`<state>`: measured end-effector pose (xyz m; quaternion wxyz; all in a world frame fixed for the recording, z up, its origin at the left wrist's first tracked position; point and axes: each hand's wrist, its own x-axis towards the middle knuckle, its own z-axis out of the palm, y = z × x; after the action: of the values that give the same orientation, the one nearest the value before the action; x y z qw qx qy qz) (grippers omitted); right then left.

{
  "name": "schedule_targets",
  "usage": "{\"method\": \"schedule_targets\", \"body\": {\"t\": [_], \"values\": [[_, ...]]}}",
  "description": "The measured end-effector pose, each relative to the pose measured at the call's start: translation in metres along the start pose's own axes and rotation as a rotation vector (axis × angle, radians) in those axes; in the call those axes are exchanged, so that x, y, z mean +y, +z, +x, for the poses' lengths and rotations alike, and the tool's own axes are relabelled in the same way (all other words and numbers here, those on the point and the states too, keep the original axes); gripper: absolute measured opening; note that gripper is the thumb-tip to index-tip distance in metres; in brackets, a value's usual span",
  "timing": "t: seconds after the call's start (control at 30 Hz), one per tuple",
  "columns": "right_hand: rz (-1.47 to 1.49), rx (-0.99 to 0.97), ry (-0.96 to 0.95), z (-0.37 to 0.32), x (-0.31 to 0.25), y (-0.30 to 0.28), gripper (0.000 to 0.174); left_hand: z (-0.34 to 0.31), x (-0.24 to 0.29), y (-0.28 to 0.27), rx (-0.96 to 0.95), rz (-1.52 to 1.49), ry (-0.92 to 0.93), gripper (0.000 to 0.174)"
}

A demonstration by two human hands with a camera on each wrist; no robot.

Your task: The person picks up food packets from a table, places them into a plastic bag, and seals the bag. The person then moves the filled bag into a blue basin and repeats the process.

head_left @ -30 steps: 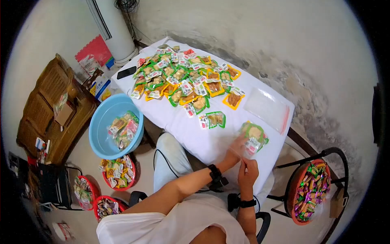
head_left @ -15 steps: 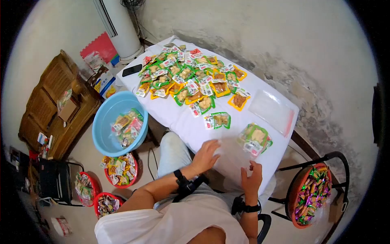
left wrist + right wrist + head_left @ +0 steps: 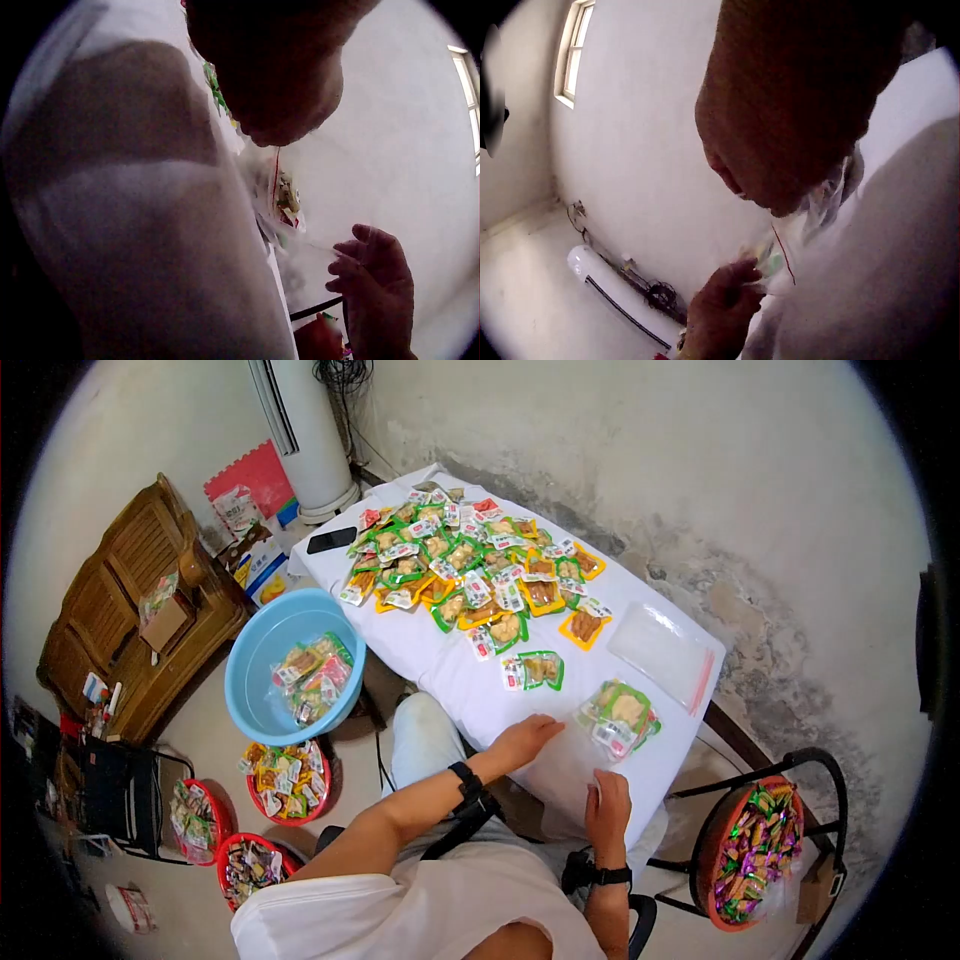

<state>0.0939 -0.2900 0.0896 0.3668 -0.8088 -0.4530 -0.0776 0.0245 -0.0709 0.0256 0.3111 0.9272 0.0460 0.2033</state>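
Note:
A clear zip bag (image 3: 572,758) lies on the near right part of the table, its mouth towards the person. Snack packs (image 3: 626,710) with green edges fill its far end. My left hand (image 3: 528,742) pinches the film on the left side of the mouth, and my right hand (image 3: 607,807) pinches it on the right. In the left wrist view, the right hand (image 3: 379,289) has thin film between thumb and fingers. The right wrist view shows the left hand (image 3: 724,307) beside the bag's red zip line (image 3: 784,251).
Loose snack packs (image 3: 460,560) are heaped on the white-covered table (image 3: 420,660), with a phone (image 3: 332,540) at its left edge. Flat clear bags (image 3: 660,650) lie to the right. A blue basin (image 3: 245,680) and red baskets (image 3: 328,800) stand left; a basket of wrapped sweets (image 3: 760,850) stands right.
The hands were close together at the bag a second ago, then moved apart to its two sides. Since then the left hand has shifted slightly right. The filled bag stays on the table.

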Motion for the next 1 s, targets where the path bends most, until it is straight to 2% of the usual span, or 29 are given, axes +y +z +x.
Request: {"method": "schedule_targets", "body": {"t": [0.07, 0.27, 0.4, 0.53, 0.67, 0.73, 0.83, 0.9, 1.0], "values": [[0.019, 0.004, -0.094, 0.009, -0.004, -0.003, 0.024, 0.002, -0.007, 0.002, 0.049, -0.029, 0.036, 0.040], [-0.100, 0.062, -0.133, 0.016, 0.015, -0.007, 0.012, 0.019, 0.001, -0.020, 0.120, -0.052, 0.103, 0.031], [-0.064, 0.139, -0.059, 0.036, 0.018, -0.035, 0.011, 0.040, -0.006, -0.025, 0.144, -0.043, 0.230, 0.026], [-0.057, 0.232, -0.075, 0.069, 0.027, -0.076, 0.012, 0.074, 0.039, -0.060, 0.261, -0.092, 0.184, 0.017], [-0.090, 0.317, -0.103, 0.101, 0.029, -0.109, 0.012, 0.109, 0.082, -0.099, 0.330, -0.132, 0.259, 0.011], [0.035, 0.313, -0.064, 0.106, 0.023, -0.120, 0.012, 0.110, 0.095, -0.110, 0.332, -0.142, 0.274, 0.010], [0.064, 0.231, -0.045, 0.097, 0.034, -0.114, 0.011, 0.104, 0.097, -0.114, 0.279, -0.196, 0.194, 0.007], [0.082, 0.191, -0.009, 0.085, 0.036, -0.104, 0.010, 0.092, 0.088, -0.106, 0.152, -0.188, 0.080, 0.007], [0.162, 0.139, 0.057, 0.076, 0.033, -0.100, 0.009, 0.079, 0.085, -0.100, 0.173, -0.235, 0.033, 0.008]]}}
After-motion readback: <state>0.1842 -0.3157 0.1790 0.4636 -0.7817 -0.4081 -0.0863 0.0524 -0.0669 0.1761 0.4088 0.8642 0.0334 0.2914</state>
